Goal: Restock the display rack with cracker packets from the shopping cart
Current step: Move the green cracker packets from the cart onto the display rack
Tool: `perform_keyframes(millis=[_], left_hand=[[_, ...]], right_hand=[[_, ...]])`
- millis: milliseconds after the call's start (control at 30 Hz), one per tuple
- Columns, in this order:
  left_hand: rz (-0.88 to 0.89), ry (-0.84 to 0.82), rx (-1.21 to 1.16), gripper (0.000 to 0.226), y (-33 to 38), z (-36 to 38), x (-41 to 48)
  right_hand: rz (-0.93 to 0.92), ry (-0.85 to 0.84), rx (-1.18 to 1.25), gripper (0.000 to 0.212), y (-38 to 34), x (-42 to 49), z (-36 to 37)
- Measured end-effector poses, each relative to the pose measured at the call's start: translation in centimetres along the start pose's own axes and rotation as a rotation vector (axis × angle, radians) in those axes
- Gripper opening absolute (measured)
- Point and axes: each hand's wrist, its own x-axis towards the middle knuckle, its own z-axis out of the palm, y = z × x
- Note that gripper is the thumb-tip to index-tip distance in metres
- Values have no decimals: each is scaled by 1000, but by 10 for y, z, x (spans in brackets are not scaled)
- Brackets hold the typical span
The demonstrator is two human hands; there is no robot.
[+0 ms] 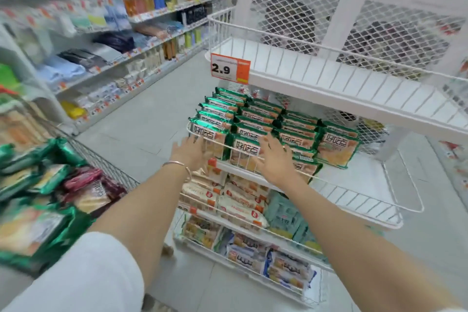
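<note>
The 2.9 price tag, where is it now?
In the head view, the price tag hangs on the front left corner of the rack's top shelf, above the green cracker packets.

We stand in a shop aisle on a pale grey tiled floor (141, 119), under bright, even light. Along our left runs long white shelving (111, 60) carrying bottles (152, 0), folded cloth goods (65, 69) and small orange price tags (139, 82), all somewhat blurred. Ahead stand white mesh panels (291, 15).
</note>
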Motion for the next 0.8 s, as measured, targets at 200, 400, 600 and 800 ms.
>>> perform_keyframes(millis=[200, 400, 600, 800], left_hand=[[-268, -44, -108, 70, -127, 23, -62], [-559, -82, -232, 74, -234, 54, -134], [-804, -79, -330, 68, -296, 68, -184], [-986, 19, -496, 67, -338, 74, -219]], right_hand=[[-189, -86, -1, 69, -114, 10, 44], [-449, -238, -37, 71, -229, 23, 96], [-671, -420, -52, 74, -312, 45, 141], [-782, -539, -36, 72, -377, 66, 180]])
